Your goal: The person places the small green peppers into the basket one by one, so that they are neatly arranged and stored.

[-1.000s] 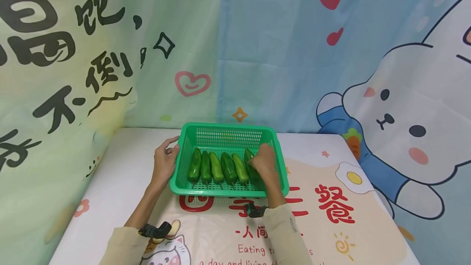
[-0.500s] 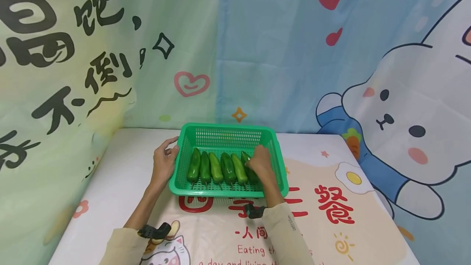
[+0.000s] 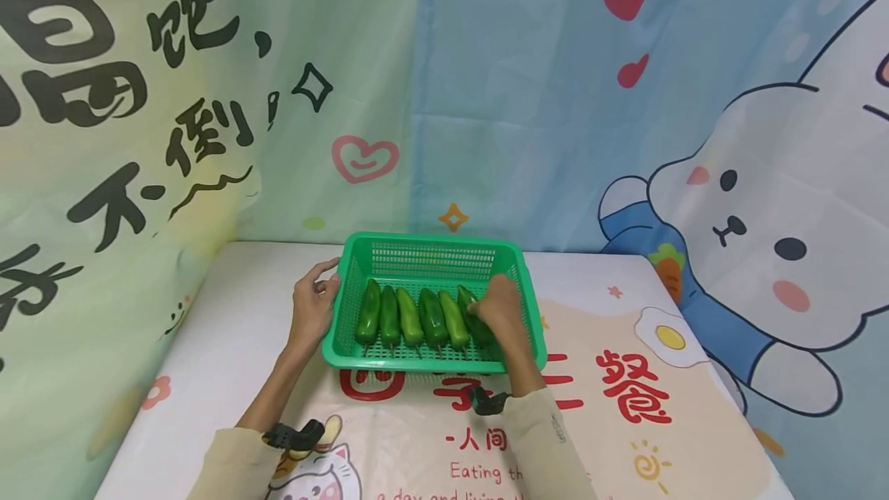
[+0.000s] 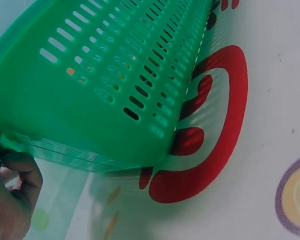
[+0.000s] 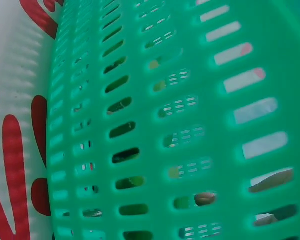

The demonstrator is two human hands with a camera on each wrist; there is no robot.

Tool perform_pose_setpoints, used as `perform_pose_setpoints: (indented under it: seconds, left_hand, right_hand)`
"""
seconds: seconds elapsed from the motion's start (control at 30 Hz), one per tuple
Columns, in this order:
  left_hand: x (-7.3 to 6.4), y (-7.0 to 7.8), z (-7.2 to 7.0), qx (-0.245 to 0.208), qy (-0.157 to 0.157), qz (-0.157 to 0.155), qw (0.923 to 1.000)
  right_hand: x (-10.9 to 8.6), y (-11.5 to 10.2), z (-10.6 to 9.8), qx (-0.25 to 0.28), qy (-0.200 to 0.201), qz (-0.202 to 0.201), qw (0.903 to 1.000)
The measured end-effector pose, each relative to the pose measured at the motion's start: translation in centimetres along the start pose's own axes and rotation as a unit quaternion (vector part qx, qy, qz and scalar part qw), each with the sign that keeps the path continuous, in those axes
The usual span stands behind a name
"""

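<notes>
Several green peppers (image 3: 411, 319) lie side by side in a green plastic basket (image 3: 430, 366), tips toward the back wall and stems toward the person. My left hand (image 3: 314, 307) grips the basket's left rim; in the left wrist view its curled fingers (image 4: 25, 170) meet the rim beside the slotted wall. Inside the basket at the right, my right hand (image 3: 501, 311) holds the rightmost pepper (image 3: 474, 316), partly covering it; the fingertips are hidden. From the right wrist, the slotted basket wall (image 5: 155, 125) fills most of the view, with bits of fingers showing through its slots.
The basket stands on a table with a printed cloth (image 3: 625, 446) bearing red characters and cartoons. Close behind it hangs a pale green and blue printed curtain (image 3: 486, 137). Dark wrist cameras (image 3: 295, 435) are strapped on both wrists.
The rightmost pepper's tip has shifted slightly left and nearer the person, and the right hand has come down a little with it. The left hand and basket stay put.
</notes>
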State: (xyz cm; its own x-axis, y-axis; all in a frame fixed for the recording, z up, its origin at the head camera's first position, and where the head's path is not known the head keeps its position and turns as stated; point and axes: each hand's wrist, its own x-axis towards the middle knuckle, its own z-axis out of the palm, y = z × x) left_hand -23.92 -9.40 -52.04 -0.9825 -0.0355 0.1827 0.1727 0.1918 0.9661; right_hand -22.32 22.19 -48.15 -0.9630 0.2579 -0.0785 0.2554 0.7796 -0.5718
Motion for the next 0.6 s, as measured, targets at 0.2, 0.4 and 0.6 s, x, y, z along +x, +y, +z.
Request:
perform_pose_setpoints:
  seconds: [0.2,0.4,0.6]
  left_hand:
    - [0.2,-0.2,0.2,0.049,0.016,0.009,0.9987]
    - [0.3,0.6,-0.2,0.18,0.035,0.039,0.9822]
    - [0.8,2.7,-1.2,0.269,0.009,0.08,0.9599]
  right_hand:
    - [-0.5,0.0,-0.7,0.012,0.024,-0.027,0.9993]
    - [-1.5,0.2,-1.5,0.109,0.126,-0.107,0.9802]
    - [-1.7,1.3,-4.0,0.138,0.155,-0.181,0.9613]
